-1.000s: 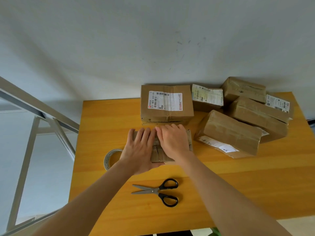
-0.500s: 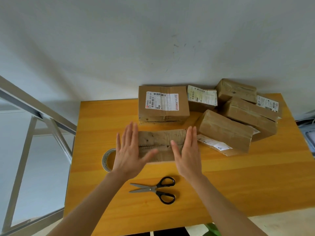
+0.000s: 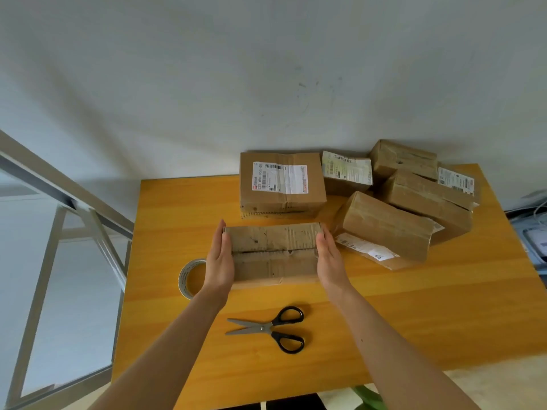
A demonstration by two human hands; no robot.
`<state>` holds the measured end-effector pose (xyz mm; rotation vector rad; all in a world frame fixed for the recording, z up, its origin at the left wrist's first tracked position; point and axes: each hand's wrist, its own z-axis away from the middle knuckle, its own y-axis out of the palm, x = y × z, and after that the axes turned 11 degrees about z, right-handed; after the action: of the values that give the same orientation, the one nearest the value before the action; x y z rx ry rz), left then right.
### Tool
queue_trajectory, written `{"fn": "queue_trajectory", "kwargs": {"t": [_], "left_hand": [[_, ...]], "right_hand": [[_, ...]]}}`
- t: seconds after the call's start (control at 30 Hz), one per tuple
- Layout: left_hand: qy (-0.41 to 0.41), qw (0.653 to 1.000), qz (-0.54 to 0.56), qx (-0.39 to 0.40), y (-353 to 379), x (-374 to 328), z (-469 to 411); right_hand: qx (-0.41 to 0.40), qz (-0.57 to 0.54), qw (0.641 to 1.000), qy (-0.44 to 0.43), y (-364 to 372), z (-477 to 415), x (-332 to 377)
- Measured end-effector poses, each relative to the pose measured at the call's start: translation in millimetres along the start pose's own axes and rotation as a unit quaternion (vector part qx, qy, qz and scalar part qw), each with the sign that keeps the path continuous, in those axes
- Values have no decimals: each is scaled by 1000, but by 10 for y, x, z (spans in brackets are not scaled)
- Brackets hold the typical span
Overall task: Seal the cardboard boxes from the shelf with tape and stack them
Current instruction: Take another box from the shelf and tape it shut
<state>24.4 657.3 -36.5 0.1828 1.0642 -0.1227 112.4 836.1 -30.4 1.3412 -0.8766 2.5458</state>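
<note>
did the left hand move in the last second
Yes. The left hand slid left off the top of the small cardboard box to its left end, nearer the tape roll.

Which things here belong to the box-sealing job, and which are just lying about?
Job: plain box between left hand and right hand; tape roll; scissors; labelled box; box pile.
Lying about: metal frame; green thing below table.

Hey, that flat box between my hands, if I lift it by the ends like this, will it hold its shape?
Probably light: the box is low and small. Its worn, creased cardboard may buckle under the left hand and right hand pressing flat on its ends. The dark gap along its top seam suggests flaps could lift.
</note>
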Motion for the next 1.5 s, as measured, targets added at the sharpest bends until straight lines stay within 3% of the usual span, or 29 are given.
{"fn": "queue_trajectory", "kwargs": {"t": [0.23, 0.4, 0.5, 0.53, 0.6, 0.67, 0.77, 0.83, 0.87, 1.07, 1.23, 1.4, 1.5], "left_hand": [[-82, 996, 32, 25, -92, -30, -73], [-84, 995, 47, 21, -41, -2, -5], [-96, 992, 57, 56, -28, -8, 36], [-82, 995, 39, 51, -8, -3, 47], [-2, 999, -54, 9, 42, -2, 92], [164, 957, -237, -29, 34, 8, 143], [411, 789, -450, 72, -75, 109, 243], [469, 694, -529, 138, -164, 222, 292], [473, 671, -552, 149, -202, 251, 297], [488, 616, -597, 162, -281, 242, 202], [503, 592, -603, 183, -385, 167, 124], [501, 599, -596, 189, -401, 140, 110], [464, 640, -593, 155, -389, 184, 172]], "right_hand": [[60, -34, 993, 97, -77, -65, 45], [27, -52, 991, 120, -101, -84, 87], [-29, 100, 994, 29, -97, -61, 117], [-67, 203, 977, -16, -81, -31, 115], [-121, 394, 901, -138, -9, 49, 94], [-87, 480, 825, -286, 121, 172, 57], [-32, 532, 749, -394, 263, 319, -98], [-30, 561, 724, -401, 294, 346, -159], [-33, 572, 716, -400, 296, 354, -170], [-19, 563, 708, -425, 186, 338, -190], [-2, 560, 720, -411, 39, 293, -221], [-15, 545, 743, -388, -106, 268, -253], [-37, 550, 749, -367, -221, 276, -311]]}}
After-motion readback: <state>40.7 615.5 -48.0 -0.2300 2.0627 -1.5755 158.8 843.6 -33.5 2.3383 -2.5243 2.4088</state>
